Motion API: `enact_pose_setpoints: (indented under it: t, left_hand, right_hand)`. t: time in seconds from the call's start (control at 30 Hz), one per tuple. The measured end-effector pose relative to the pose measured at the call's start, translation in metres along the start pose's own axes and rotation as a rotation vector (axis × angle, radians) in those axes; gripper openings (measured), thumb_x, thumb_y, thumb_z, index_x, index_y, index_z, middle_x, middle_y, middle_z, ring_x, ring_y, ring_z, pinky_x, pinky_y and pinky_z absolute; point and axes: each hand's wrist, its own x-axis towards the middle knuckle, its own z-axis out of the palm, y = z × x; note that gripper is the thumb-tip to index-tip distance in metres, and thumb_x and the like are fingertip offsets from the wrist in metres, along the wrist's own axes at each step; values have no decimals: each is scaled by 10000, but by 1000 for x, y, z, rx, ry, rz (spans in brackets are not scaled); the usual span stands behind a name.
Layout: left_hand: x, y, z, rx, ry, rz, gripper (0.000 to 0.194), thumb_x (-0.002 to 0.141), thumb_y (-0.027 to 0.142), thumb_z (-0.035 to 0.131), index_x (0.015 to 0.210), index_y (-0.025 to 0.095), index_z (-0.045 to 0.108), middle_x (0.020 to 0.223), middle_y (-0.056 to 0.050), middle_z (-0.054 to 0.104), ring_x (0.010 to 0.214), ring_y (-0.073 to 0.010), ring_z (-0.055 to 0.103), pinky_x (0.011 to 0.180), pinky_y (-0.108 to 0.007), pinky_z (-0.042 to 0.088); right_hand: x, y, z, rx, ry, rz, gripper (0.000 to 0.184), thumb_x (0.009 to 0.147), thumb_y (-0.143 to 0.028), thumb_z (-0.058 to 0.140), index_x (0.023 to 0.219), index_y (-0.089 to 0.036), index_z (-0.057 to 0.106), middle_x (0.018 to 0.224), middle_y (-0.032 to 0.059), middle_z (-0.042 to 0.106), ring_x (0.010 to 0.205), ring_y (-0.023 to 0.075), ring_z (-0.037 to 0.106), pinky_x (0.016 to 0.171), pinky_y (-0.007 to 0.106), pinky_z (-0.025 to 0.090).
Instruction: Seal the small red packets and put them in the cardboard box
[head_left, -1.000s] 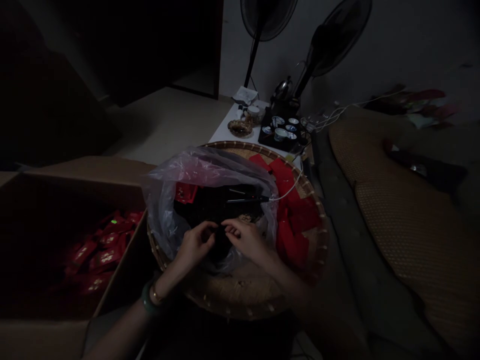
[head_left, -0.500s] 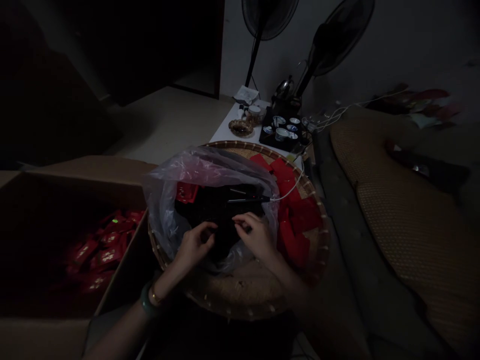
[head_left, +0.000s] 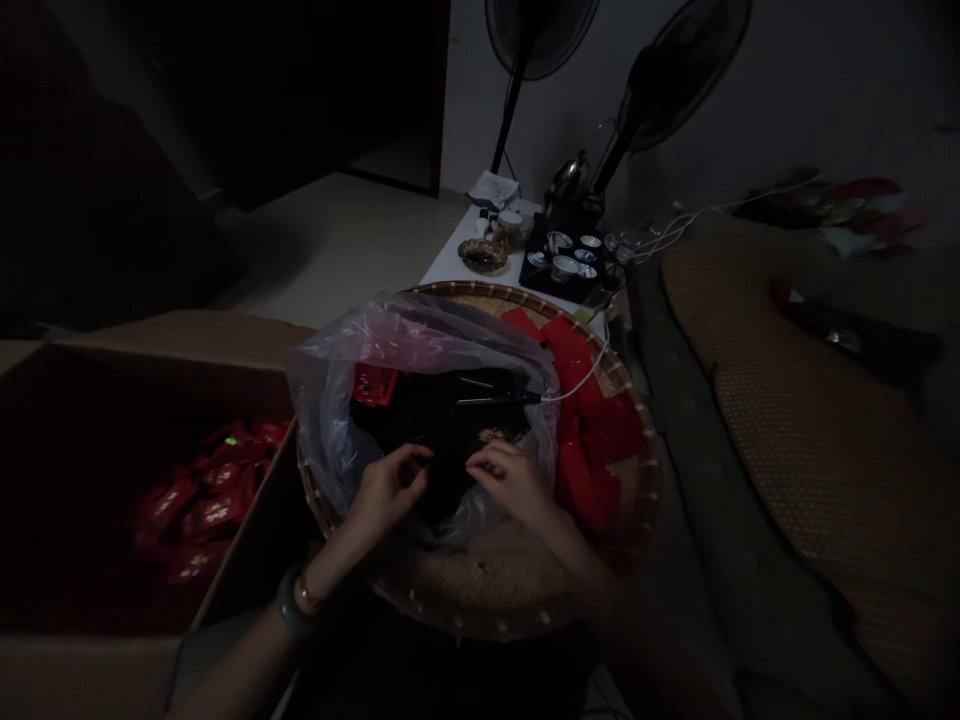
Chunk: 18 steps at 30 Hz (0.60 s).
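My left hand hovers over the near left part of an open clear plastic bag, its fingers curled in towards the thumb. Opposite it, my right hand has fingertips and thumb pinched together. Anything small in either hand is lost in the dark. The bag holds a dark loose mass, too dim to identify. A thin black pen-like tool on a white cord lies across it, near a red packet. Pale bits lie just beyond my right hand.
A round woven bamboo tray carries the bag and flat red packets. At left stands a cardboard box with several red packets. Beyond are a tea tray with cups, a kettle and two fans.
My right hand has moved right, away from my left hand, dipping slightly and closing its fingertips. My left hand has stayed almost still.
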Motion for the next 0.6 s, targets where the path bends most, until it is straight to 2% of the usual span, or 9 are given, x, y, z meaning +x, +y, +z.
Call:
enact_pose_setpoints:
  t: [0.07, 0.13, 0.23, 0.33, 0.4, 0.5, 0.6]
  left_hand:
    - [0, 0, 0, 8, -4, 9, 235, 754, 242, 532, 965, 181, 614, 623, 25, 607, 549, -99, 551, 530, -181, 413]
    - [-1, 2, 0, 14, -19, 18, 232, 754, 230, 529, 965, 181, 612, 622, 26, 605, 548, -99, 552, 531, -182, 413]
    - [-3, 5, -1, 24, -32, 38, 230, 758, 222, 528, 967, 180, 612, 635, 25, 607, 561, -101, 556, 542, -187, 418]
    - [-4, 9, -1, 23, -45, 61, 233, 758, 209, 524, 972, 182, 612, 656, 22, 613, 577, -103, 560, 555, -191, 425]
    - [-5, 10, 0, 18, -58, 76, 230, 762, 204, 521, 974, 184, 609, 672, 20, 618, 592, -103, 564, 574, -195, 434]
    - [-5, 9, 3, -8, -72, 94, 221, 781, 211, 514, 980, 186, 605, 713, 11, 628, 633, -105, 575, 613, -202, 449]
    - [-1, 3, 3, -76, -45, 93, 276, 789, 258, 544, 1054, 191, 584, 874, -25, 653, 774, -135, 607, 729, -244, 473]
  right_hand:
    - [-1, 2, -8, -36, 65, 38, 110, 779, -152, 577, 826, -204, 661, 818, 30, 591, 714, 134, 581, 594, 239, 478]
    - [-4, 1, -11, -102, 65, -18, 143, 768, -166, 590, 888, -211, 654, 930, 51, 572, 851, 163, 572, 707, 287, 497]
    - [-8, -8, -6, -232, -83, -189, 261, 740, -217, 649, 999, -243, 634, 1128, 74, 511, 1086, 219, 473, 903, 389, 436]
    - [-7, -20, 3, -413, -253, -246, 331, 734, -268, 671, 1059, -244, 612, 1224, 98, 466, 1185, 265, 373, 937, 436, 403]
    - [-2, -26, 9, -536, -331, -230, 302, 737, -284, 671, 1029, -222, 625, 1187, 109, 495, 1168, 283, 375, 909, 436, 415]
    - [7, -27, 17, -664, -418, -196, 178, 773, -238, 628, 942, -186, 654, 1021, 101, 563, 1030, 261, 462, 822, 390, 444]
    - [14, -19, 19, -648, -448, -156, 119, 822, -176, 553, 842, -170, 670, 907, 75, 578, 908, 206, 507, 755, 317, 433]
